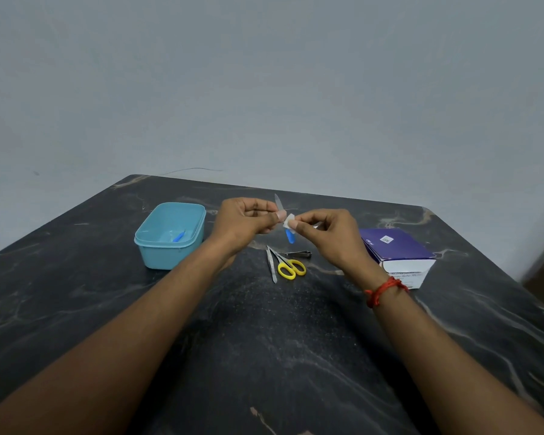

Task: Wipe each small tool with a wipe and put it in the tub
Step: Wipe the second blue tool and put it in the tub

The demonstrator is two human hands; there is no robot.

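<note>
**Wiping the nail file (290, 236) over the surface (264, 340), one tool in the tub (167, 257)**

Both hands are up in the air above the middle of the dark marbled surface. The left hand (244, 221) has a narrow grip, thumb and fingers pinching the nail file around its middle. The metal blade pokes up past the knuckles and the blue handle hangs down below. The right hand (327, 233) pinches a small white wipe (288, 220) between thumb and forefinger. The wipe sits right against the file, just beside the left thumb. Can't tell if it goes all the way round the blade or only covers one side.

Off to the left sits the light blue tub, open on top, with one blue-handled tool (179, 236) lying on its bottom. On the surface below the hands there's a pair of yellow-handled scissors (291, 267). Tweezers (271, 266) lie just beside them on the left, and whether the tips touch is hard to say. A nail clipper (299, 254) sits just behind the scissors.

Over on the right is a purple and white box (393, 246), closed, near the right wrist. That wrist has a red thread bracelet (385, 290) on it. A plain grey wall (264, 89) stands behind everything.
</note>
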